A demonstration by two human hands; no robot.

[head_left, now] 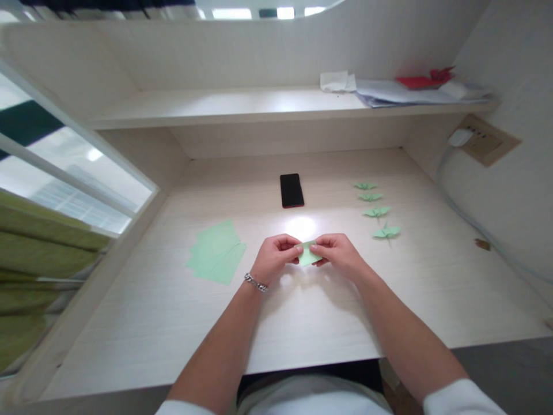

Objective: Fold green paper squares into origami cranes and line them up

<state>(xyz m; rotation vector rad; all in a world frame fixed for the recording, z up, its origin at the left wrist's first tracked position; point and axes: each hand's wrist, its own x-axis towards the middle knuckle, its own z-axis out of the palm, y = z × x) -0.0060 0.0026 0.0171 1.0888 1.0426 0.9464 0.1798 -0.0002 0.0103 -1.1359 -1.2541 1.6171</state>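
Note:
Between my two hands is a small folded piece of green paper [307, 256], held just over the desk. My left hand [279, 255], with a chain bracelet [256, 282] on its wrist, pinches the paper's left edge. On the other side, my right hand [337, 253] grips the right edge between thumb and fingers. A fanned stack of green paper sheets [218, 253] lies to the left of my hands. Several folded green paper cranes [386, 232] form a column at the right. Fingers cover both ends of the held paper.
A black phone [292, 191] lies beyond my hands. Papers [389, 95], a red folded paper [417, 82] and a white tissue [337, 82] rest on the shelf [224, 106]. At right, a white cable [458, 207] runs from the wall socket [488, 140] past a small brown scrap [482, 244].

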